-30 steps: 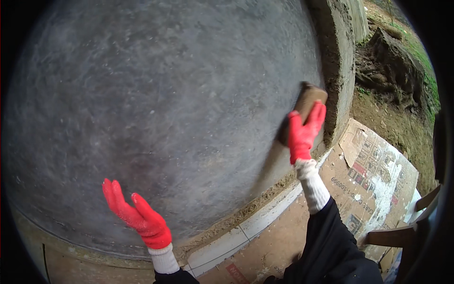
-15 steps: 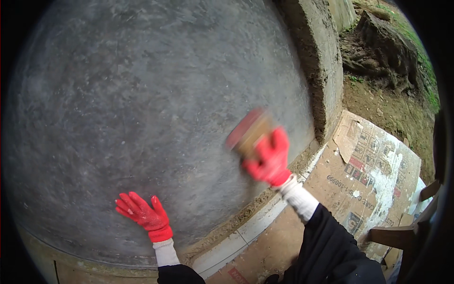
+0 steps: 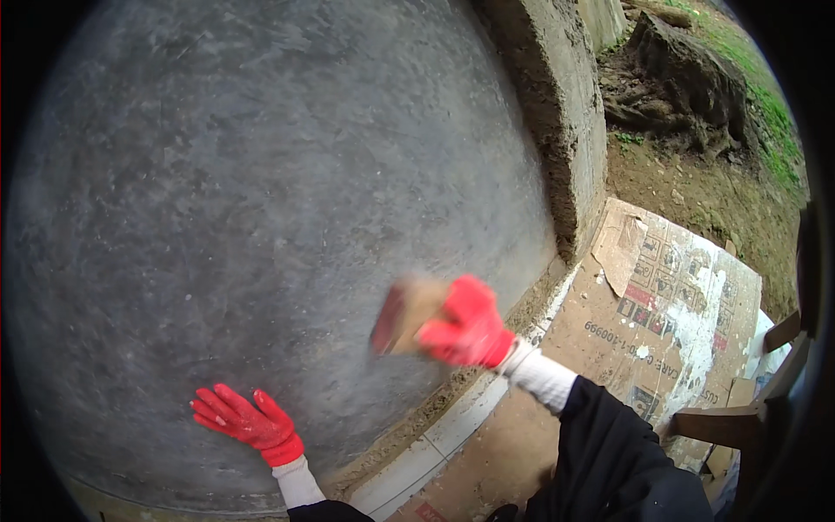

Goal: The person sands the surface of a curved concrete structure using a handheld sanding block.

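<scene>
My right hand [image 3: 470,326], in a red-coated glove with a white cuff, is closed round a sanding block [image 3: 409,315]. Motion smears the block, which has a tan body and a reddish-brown face. It is at the lower right part of a grey plastered wall [image 3: 261,174]; whether its whole face touches cannot be told. Lower left, my left hand [image 3: 248,422] wears a matching red glove with pale dust on it. Its fingers are spread and lie against the wall, holding nothing.
A rough concrete edge [image 3: 565,122] borders the wall on the right. Along its foot runs a white tiled strip [image 3: 426,457]. Paint-spattered cardboard [image 3: 600,348] covers the ground, beside a wooden frame [image 3: 722,426]. Beyond are bare soil and a tree stump [image 3: 678,83].
My right hand has swept the sanding block down and to the left across the wall. The left hand stays spread on the wall, while the whole view has shifted slightly.
</scene>
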`<state>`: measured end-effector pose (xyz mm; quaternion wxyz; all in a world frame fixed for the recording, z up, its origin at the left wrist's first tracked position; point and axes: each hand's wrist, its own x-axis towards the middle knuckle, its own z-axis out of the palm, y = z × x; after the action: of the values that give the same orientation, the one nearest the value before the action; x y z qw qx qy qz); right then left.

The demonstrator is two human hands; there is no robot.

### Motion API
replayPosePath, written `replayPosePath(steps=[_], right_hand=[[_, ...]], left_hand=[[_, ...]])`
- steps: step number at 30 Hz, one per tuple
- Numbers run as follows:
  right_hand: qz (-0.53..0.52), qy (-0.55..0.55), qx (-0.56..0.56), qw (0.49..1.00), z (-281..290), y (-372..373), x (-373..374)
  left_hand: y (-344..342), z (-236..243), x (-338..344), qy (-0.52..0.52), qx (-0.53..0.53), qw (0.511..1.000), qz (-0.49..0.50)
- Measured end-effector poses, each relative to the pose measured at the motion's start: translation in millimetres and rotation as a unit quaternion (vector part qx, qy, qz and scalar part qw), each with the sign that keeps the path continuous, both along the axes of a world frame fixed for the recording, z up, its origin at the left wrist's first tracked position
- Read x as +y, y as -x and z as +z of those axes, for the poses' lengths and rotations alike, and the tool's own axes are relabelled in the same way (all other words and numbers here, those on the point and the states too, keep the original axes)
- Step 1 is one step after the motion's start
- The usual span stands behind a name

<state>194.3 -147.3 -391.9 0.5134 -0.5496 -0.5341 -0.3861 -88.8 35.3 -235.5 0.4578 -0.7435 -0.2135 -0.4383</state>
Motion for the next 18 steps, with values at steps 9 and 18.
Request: replayPosePath(steps=[9, 18], right_hand=[[-0.166, -0.036, 0.201, 0.965, -29, 3, 11], [-0.011, -0.031, 0.164, 0.986, -36, 3, 11]], left_hand=[[-3, -2, 0, -0.014, -0.007, 1.0, 0.006], [-5, -4, -2, -0.005, -0.007, 1.0, 0.006]])
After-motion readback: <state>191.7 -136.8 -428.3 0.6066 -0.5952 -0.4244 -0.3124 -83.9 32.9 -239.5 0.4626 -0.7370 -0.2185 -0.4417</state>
